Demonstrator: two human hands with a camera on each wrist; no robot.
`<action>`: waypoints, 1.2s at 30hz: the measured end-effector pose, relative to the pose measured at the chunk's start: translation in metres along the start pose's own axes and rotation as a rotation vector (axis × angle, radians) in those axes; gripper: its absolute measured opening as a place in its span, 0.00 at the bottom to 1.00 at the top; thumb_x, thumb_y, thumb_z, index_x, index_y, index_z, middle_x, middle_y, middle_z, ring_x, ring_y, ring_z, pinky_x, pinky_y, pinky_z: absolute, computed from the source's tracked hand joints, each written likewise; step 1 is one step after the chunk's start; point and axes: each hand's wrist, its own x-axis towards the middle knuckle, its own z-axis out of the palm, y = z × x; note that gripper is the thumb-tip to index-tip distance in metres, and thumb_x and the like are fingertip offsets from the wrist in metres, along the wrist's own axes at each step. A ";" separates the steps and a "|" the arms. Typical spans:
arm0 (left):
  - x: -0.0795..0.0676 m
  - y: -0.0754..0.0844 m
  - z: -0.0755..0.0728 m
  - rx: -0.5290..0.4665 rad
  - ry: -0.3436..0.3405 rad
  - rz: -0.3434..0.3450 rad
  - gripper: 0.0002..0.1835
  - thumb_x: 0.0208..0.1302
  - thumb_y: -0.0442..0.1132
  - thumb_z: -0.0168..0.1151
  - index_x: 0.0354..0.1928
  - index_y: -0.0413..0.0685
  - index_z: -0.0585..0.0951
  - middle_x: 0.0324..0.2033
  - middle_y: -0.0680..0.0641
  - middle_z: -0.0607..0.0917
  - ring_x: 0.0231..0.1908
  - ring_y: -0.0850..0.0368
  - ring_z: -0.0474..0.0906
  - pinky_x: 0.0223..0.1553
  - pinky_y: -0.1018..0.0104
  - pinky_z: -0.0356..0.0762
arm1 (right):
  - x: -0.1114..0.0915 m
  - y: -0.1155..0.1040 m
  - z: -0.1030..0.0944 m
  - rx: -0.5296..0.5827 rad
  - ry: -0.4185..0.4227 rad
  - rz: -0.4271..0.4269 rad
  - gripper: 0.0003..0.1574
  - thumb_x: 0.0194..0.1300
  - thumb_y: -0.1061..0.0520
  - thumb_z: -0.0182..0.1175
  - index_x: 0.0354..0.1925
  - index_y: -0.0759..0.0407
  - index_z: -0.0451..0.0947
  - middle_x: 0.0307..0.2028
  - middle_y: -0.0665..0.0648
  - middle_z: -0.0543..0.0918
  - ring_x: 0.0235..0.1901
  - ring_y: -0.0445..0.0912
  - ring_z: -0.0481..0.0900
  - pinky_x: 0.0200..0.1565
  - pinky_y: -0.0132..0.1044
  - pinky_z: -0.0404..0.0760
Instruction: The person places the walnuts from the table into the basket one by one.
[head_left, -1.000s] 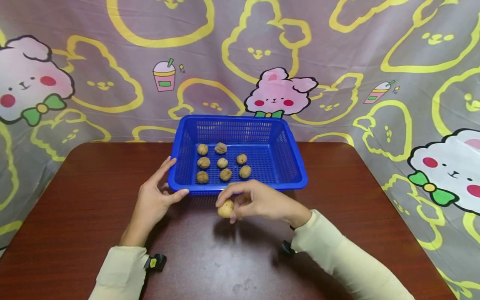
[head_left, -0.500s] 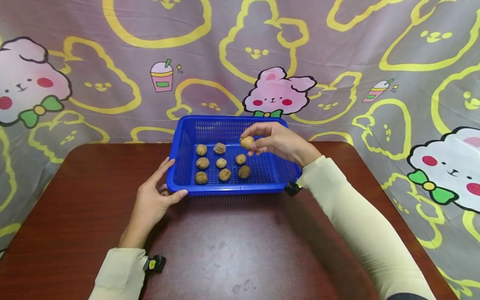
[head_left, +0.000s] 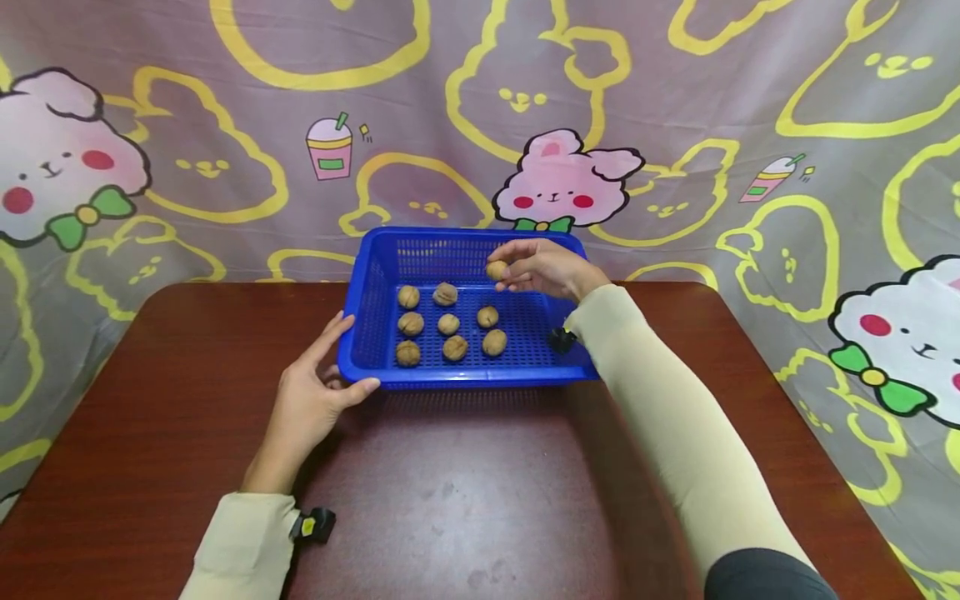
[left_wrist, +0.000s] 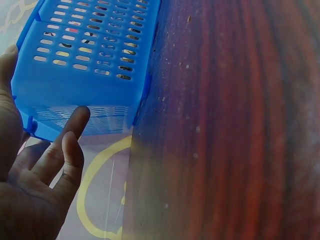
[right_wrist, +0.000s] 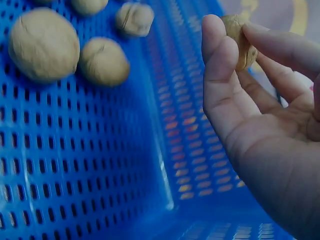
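My right hand [head_left: 542, 267] is over the back right part of the blue plastic basket [head_left: 472, 374], pinching a walnut [head_left: 497, 270] between thumb and fingertips. In the right wrist view that walnut [right_wrist: 240, 42] is above the basket floor, with the slotted wall behind. Several other walnuts [head_left: 447, 324] lie in rows on the left and middle of the floor. My left hand [head_left: 307, 410] holds the basket's front left corner, thumb on the front rim and index finger along the left rim. In the left wrist view its other fingers [left_wrist: 75, 150] are by the outer wall.
The basket stands near the back of a dark red-brown wooden table [head_left: 450, 500]. Behind it hangs a grey curtain [head_left: 420, 100] with yellow outlines and cartoon rabbits. Basket floor [head_left: 522, 333] shows to the right of the walnuts.
My right hand has carried the walnut from in front of the basket up over the front rim to above the back right part. My left hand has kept its place on the corner.
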 end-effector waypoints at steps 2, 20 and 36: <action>0.000 0.000 0.000 -0.004 0.000 -0.002 0.48 0.53 0.32 0.82 0.77 0.53 0.71 0.80 0.51 0.66 0.40 0.78 0.81 0.39 0.83 0.78 | 0.008 0.004 -0.002 -0.012 0.027 0.029 0.19 0.74 0.69 0.58 0.60 0.62 0.80 0.43 0.54 0.84 0.43 0.50 0.90 0.54 0.43 0.85; 0.000 0.000 0.000 -0.020 -0.002 -0.017 0.49 0.53 0.32 0.83 0.77 0.55 0.71 0.80 0.53 0.65 0.40 0.74 0.83 0.37 0.80 0.79 | 0.041 0.019 0.005 -0.297 -0.005 0.104 0.21 0.75 0.67 0.59 0.63 0.64 0.80 0.44 0.52 0.86 0.41 0.48 0.85 0.50 0.41 0.83; 0.000 0.002 -0.001 0.016 -0.005 -0.025 0.49 0.53 0.33 0.83 0.77 0.55 0.71 0.80 0.53 0.66 0.39 0.74 0.82 0.35 0.80 0.78 | 0.051 0.028 0.012 -0.354 0.009 0.122 0.17 0.71 0.70 0.61 0.56 0.64 0.84 0.38 0.51 0.87 0.39 0.45 0.82 0.45 0.38 0.84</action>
